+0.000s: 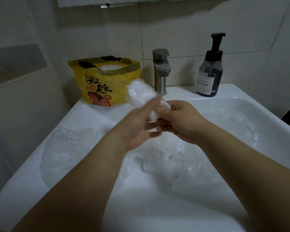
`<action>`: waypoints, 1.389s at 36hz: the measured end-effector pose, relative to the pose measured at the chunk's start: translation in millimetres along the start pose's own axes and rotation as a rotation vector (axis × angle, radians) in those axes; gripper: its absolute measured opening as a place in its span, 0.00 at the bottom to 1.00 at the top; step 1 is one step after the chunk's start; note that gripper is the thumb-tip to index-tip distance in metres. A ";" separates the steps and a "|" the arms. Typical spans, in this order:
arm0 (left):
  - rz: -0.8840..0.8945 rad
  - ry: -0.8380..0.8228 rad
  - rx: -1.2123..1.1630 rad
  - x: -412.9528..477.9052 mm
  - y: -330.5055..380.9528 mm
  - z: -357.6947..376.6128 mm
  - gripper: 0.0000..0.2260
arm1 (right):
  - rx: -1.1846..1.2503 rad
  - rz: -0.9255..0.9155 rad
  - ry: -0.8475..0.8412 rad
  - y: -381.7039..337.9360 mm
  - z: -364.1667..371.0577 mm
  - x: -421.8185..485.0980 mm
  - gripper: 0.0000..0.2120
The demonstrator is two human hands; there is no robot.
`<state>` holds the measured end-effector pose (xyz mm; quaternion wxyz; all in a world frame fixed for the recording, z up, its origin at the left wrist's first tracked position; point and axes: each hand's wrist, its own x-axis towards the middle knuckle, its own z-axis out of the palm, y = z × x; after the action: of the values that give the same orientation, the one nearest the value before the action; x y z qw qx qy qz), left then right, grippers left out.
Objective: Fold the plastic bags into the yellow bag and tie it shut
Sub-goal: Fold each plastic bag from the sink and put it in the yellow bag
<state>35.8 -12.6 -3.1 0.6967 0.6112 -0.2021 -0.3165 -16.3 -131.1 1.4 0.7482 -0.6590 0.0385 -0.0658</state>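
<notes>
A folded clear plastic bag [139, 96] is held up over the white sink [90, 113], between both hands. My left hand [141, 126] grips its lower part with fingers stretched along it, somewhat blurred. My right hand [182, 121] pinches the bag's right end. The yellow bag [99, 84] with printed characters stands open on the sink's back ledge, with white plastic visible inside. More clear plastic bags lie in the basin [182, 164] and over the sink's left rim [65, 151].
A metal faucet [161, 71] stands behind the hands. A dark soap pump bottle [209, 72] sits on the back right ledge. Tiled wall lies behind; a grey holder [15, 64] is mounted on the left wall.
</notes>
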 end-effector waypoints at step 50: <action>0.220 0.153 0.015 -7.2 20.2 -28.6 0.14 | 0.157 0.057 -0.003 -22.2 -34.4 -3.8 0.07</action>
<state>53.6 14.1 12.5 0.7360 0.6130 -0.2163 -0.1890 -26.0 -167.0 18.9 0.7992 -0.5970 0.0510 -0.0463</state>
